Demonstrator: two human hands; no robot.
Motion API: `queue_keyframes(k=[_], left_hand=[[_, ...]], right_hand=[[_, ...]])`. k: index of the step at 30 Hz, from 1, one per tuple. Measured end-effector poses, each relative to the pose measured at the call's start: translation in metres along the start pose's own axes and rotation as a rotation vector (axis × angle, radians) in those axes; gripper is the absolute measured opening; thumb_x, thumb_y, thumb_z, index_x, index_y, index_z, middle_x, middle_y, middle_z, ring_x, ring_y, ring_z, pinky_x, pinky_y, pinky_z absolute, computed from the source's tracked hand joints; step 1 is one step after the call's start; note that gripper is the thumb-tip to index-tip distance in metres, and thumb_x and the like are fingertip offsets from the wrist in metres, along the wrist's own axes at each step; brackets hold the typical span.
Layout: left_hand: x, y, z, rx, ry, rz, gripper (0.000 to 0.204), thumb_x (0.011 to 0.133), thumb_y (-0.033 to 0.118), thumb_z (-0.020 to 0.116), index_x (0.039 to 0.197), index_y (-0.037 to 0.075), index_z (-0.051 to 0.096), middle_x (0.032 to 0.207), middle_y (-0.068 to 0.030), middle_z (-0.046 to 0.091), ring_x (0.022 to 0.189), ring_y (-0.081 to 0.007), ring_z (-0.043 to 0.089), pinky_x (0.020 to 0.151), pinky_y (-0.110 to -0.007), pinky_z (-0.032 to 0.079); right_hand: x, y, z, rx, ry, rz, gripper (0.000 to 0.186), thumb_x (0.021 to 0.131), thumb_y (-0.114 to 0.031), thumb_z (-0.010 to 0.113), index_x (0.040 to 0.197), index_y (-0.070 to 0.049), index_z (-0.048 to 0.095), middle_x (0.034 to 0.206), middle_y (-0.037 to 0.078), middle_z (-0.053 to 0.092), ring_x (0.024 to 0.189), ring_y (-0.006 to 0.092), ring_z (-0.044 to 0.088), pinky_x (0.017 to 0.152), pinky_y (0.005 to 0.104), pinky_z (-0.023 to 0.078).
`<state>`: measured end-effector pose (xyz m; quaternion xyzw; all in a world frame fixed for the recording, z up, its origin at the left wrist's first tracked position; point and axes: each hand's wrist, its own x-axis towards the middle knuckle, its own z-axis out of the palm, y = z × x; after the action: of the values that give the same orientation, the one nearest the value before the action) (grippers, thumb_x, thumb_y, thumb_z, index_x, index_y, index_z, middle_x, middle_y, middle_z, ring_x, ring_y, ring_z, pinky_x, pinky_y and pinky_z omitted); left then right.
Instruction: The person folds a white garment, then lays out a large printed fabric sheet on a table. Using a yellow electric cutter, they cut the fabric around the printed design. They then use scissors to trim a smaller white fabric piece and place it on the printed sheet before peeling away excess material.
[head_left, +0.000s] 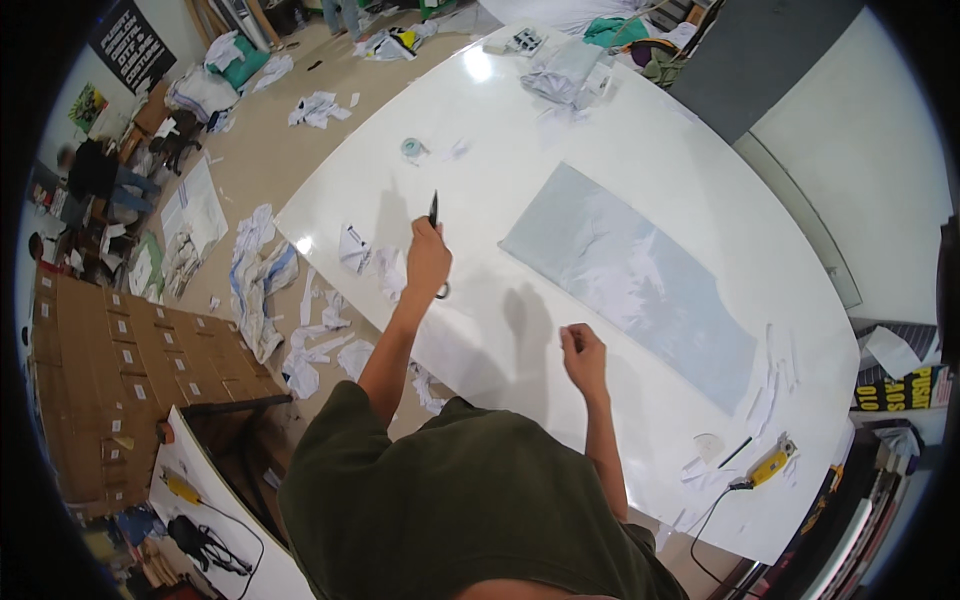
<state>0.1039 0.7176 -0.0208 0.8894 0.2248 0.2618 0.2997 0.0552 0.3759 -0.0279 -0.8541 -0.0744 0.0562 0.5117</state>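
My left hand [428, 258] grips black scissors [434, 205], blades pointing away from me, above the white table [340, 190]. My right hand [582, 350] is closed, thumb against fingers, left of a long pale blue-grey fabric panel [620, 280]; anything inside it is too small to make out. Small white scraps [355, 250] lie beside my left hand. Beyond it is a small teal round item [410, 148], perhaps a tape roll. A yellow corded tool [770, 465] lies at the table's right, near thin offcuts [765, 390].
Cardboard boxes [120, 360] are stacked at left beside a lower bench [210, 530]. Cloth heaps [260, 270] litter the floor. A seated person [95, 175] is at far left; another's legs [342, 15] show at top. Wrapped bundles [560, 75] sit at the table's far end.
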Motion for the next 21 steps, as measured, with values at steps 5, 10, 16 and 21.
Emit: queue_keyframes(k=[5, 10, 16, 21], left_hand=[[-0.038, 0.110, -0.001, -0.671, -0.496, -0.158, 0.029, 0.109, 0.024, 0.042, 0.115, -0.004, 0.043, 0.087, -0.0204, 0.061, 0.071, -0.0298, 0.067, 0.060, -0.042, 0.057], [-0.101, 0.172, 0.032, -0.796, -0.726, -0.134, 0.020, 0.110, 0.020, 0.038, 0.108, 0.001, 0.042, 0.095, -0.0112, 0.054, 0.074, -0.0195, 0.066, 0.067, -0.037, 0.064], [-0.163, 0.211, 0.059, -0.800, -0.897, -0.140, 0.030, 0.110, 0.028, 0.042, 0.107, -0.002, 0.042, 0.088, -0.0110, 0.054, 0.071, -0.0189, 0.064, 0.064, -0.035, 0.063], [-0.179, 0.194, 0.062, -0.814, -0.908, -0.267, 0.043, 0.110, 0.037, 0.042, 0.091, 0.000, 0.050, 0.076, -0.0077, 0.054, 0.064, -0.0156, 0.059, 0.056, -0.033, 0.051]], right_hand=[[-0.004, -0.050, 0.018, 0.467, -0.122, -0.032, 0.026, 0.101, -0.012, 0.062, 0.120, 0.004, 0.062, 0.103, 0.006, 0.069, 0.091, 0.0121, 0.065, 0.082, 0.0280, 0.053], [-0.043, -0.056, -0.032, 0.458, -0.231, 0.156, 0.030, 0.097, -0.011, 0.068, 0.121, 0.005, 0.061, 0.108, 0.012, 0.071, 0.099, 0.0159, 0.068, 0.089, 0.0304, 0.054], [-0.083, -0.019, -0.057, 0.482, -0.108, 0.297, 0.027, 0.095, -0.008, 0.069, 0.116, 0.006, 0.059, 0.095, 0.008, 0.067, 0.085, 0.0151, 0.065, 0.075, 0.0301, 0.053], [-0.115, 0.002, -0.085, 0.988, -0.149, 0.339, 0.026, 0.098, -0.021, 0.068, 0.107, 0.002, 0.059, 0.085, 0.008, 0.063, 0.072, 0.0176, 0.063, 0.068, 0.0311, 0.053]])
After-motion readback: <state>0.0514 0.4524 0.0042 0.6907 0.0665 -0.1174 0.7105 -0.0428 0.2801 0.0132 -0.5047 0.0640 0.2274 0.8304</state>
